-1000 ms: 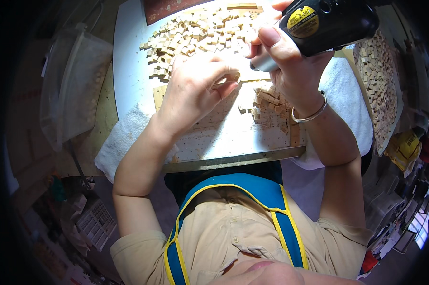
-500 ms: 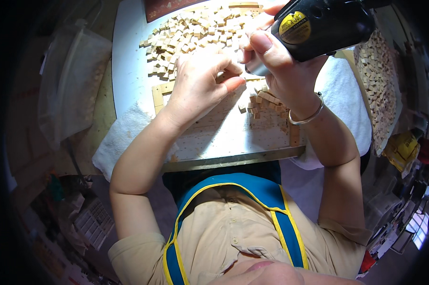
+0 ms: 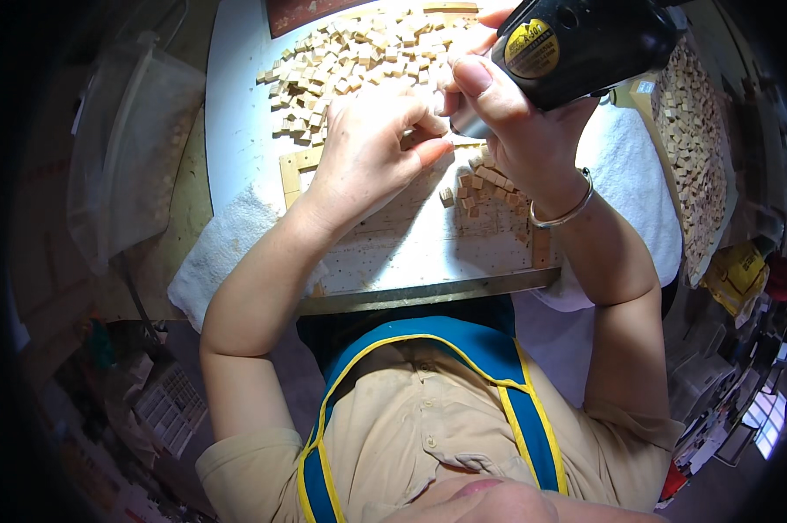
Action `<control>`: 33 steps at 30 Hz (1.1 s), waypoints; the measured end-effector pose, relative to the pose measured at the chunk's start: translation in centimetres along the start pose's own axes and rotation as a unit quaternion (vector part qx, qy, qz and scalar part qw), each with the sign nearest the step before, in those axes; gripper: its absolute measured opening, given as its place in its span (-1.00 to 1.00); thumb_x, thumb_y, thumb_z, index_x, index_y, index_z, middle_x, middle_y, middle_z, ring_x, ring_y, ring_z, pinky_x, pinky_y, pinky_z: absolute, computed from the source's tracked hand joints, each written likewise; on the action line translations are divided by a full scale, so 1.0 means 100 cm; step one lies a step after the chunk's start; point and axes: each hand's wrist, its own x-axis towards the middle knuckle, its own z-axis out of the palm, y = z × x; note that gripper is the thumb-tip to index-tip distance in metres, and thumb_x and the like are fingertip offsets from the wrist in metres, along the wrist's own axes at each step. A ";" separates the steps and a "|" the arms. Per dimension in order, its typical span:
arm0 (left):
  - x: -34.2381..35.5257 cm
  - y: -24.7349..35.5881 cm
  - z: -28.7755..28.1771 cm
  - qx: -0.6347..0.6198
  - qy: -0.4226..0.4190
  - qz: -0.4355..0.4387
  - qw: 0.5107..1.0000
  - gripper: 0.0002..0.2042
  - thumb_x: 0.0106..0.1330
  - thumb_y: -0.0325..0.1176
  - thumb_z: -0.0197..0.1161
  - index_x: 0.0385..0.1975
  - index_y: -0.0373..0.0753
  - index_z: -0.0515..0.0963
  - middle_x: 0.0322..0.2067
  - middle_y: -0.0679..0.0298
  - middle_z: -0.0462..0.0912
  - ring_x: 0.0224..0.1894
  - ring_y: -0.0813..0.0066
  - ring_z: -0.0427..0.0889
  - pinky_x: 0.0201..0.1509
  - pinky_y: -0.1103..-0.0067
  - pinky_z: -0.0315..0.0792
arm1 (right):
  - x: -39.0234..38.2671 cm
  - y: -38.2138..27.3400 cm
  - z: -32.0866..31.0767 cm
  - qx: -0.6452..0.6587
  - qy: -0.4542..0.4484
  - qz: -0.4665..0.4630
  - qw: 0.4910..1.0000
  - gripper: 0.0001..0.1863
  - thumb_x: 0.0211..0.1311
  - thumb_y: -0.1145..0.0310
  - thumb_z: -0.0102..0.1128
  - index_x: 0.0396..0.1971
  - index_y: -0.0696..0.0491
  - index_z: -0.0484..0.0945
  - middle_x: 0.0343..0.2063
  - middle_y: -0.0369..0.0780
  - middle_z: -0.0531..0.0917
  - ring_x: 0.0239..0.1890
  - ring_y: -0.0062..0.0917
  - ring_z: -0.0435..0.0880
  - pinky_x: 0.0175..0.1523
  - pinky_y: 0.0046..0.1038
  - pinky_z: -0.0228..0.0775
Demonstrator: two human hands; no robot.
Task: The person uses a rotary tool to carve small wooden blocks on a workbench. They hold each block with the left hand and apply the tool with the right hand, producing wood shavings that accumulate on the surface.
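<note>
My right hand (image 3: 533,131) is wrapped round a black handheld tool (image 3: 598,52) with a round yellow label and a silver nose (image 3: 469,120). The thumb lies along its side. My left hand (image 3: 372,144) is closed in a pinch just left of the silver nose; what its fingertips hold, if anything, is too small and hidden to name. A loose heap of small wooden blocks (image 3: 359,57) covers the far part of the white work board (image 3: 367,257). A smaller cluster of blocks (image 3: 489,185) sits below my right hand, partly covered by it.
A wooden frame strip (image 3: 291,179) shows beside my left wrist. White towels (image 3: 223,248) cover the board's near corners. At right stands a box full of blocks (image 3: 690,157); at left, a translucent plastic bin (image 3: 141,148). A yellow bag (image 3: 735,277) lies at far right.
The black tool and my right hand have shifted very slightly left. My left hand stays nearly in place, still pinched. The heap looks the same.
</note>
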 end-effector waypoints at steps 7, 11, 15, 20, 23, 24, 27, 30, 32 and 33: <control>0.001 0.000 0.001 0.019 0.003 0.012 1.000 -0.84 0.04 -0.38 0.56 -0.49 -0.18 0.66 -0.48 0.28 0.68 -0.41 0.35 0.68 -0.28 0.45 0.52 | -0.003 0.003 0.001 0.177 0.026 0.054 0.982 -0.33 0.14 0.79 0.29 0.23 0.18 0.22 -0.16 -0.14 0.60 -0.13 -0.43 0.69 -0.02 -0.31 0.67; -0.001 -0.001 0.001 0.000 0.008 0.008 1.000 -0.84 0.04 -0.38 0.56 -0.50 -0.18 0.66 -0.48 0.28 0.67 -0.41 0.35 0.67 -0.28 0.44 0.51 | -0.001 -0.003 0.006 0.045 0.011 0.012 0.999 -0.31 0.13 0.78 0.29 0.24 0.17 0.21 -0.14 -0.13 0.61 -0.13 -0.43 0.69 -0.03 -0.30 0.66; -0.001 -0.001 0.002 -0.003 0.005 0.003 1.000 -0.84 0.04 -0.37 0.56 -0.49 -0.18 0.66 -0.47 0.29 0.67 -0.40 0.36 0.67 -0.27 0.44 0.50 | 0.001 -0.003 0.001 -0.066 -0.003 -0.010 0.998 -0.30 0.10 0.75 0.32 0.23 0.18 0.22 -0.13 -0.13 0.61 -0.12 -0.45 0.69 -0.02 -0.32 0.65; -0.001 -0.001 0.001 0.005 0.003 0.011 1.000 -0.83 0.06 -0.34 0.55 -0.48 -0.17 0.65 -0.47 0.30 0.67 -0.38 0.34 0.67 -0.23 0.42 0.47 | 0.003 -0.008 0.003 -0.061 0.000 -0.012 0.998 -0.33 0.06 0.69 0.38 0.17 0.19 0.27 -0.15 -0.18 0.62 -0.13 -0.50 0.67 -0.02 -0.37 0.63; 0.000 -0.003 0.002 -0.007 0.001 0.010 1.000 -0.82 0.06 -0.33 0.55 -0.47 -0.16 0.64 -0.46 0.30 0.66 -0.37 0.33 0.66 -0.22 0.42 0.46 | 0.002 -0.001 0.004 -0.090 -0.005 -0.043 0.995 -0.34 0.04 0.62 0.43 0.15 0.17 0.31 -0.17 -0.22 0.62 -0.14 -0.53 0.66 -0.03 -0.40 0.60; -0.001 -0.004 0.003 -0.012 0.005 0.010 1.000 -0.82 0.06 -0.33 0.55 -0.48 -0.16 0.63 -0.46 0.30 0.66 -0.37 0.33 0.66 -0.22 0.42 0.46 | 0.004 0.002 -0.001 -0.167 -0.017 -0.088 0.982 -0.35 0.04 0.60 0.44 0.14 0.16 0.32 -0.18 -0.23 0.62 -0.14 -0.53 0.65 -0.03 -0.42 0.58; -0.002 -0.003 0.003 -0.005 0.009 0.015 1.000 -0.81 0.05 -0.33 0.55 -0.48 -0.16 0.63 -0.45 0.31 0.66 -0.36 0.33 0.66 -0.21 0.41 0.46 | 0.007 0.002 -0.003 -0.263 -0.028 -0.129 0.956 -0.40 0.04 0.55 0.47 0.09 0.15 0.37 -0.20 -0.25 0.61 -0.17 -0.56 0.64 -0.05 -0.46 0.56; -0.003 -0.004 0.004 -0.008 0.008 0.012 1.000 -0.81 0.05 -0.32 0.56 -0.48 -0.16 0.63 -0.44 0.31 0.66 -0.35 0.34 0.67 -0.20 0.41 0.47 | 0.011 -0.010 0.005 -0.267 -0.006 -0.107 0.958 -0.45 0.05 0.53 0.49 0.04 0.14 0.41 -0.22 -0.27 0.61 -0.19 -0.59 0.64 -0.07 -0.47 0.55; -0.003 -0.004 0.004 -0.008 0.010 0.012 1.000 -0.80 0.05 -0.31 0.56 -0.48 -0.16 0.63 -0.44 0.30 0.67 -0.35 0.33 0.67 -0.19 0.40 0.48 | 0.011 -0.012 0.007 -0.271 -0.004 -0.099 0.958 -0.48 0.07 0.52 0.48 0.02 0.14 0.42 -0.24 -0.27 0.61 -0.21 -0.59 0.64 -0.08 -0.47 0.55; -0.003 -0.003 0.003 -0.004 0.011 0.015 1.000 -0.80 0.05 -0.31 0.57 -0.48 -0.16 0.63 -0.44 0.30 0.67 -0.34 0.33 0.67 -0.18 0.40 0.48 | 0.011 -0.012 0.006 -0.279 -0.013 -0.100 0.955 -0.50 0.09 0.53 0.47 0.01 0.15 0.42 -0.25 -0.27 0.62 -0.22 -0.60 0.64 -0.09 -0.48 0.55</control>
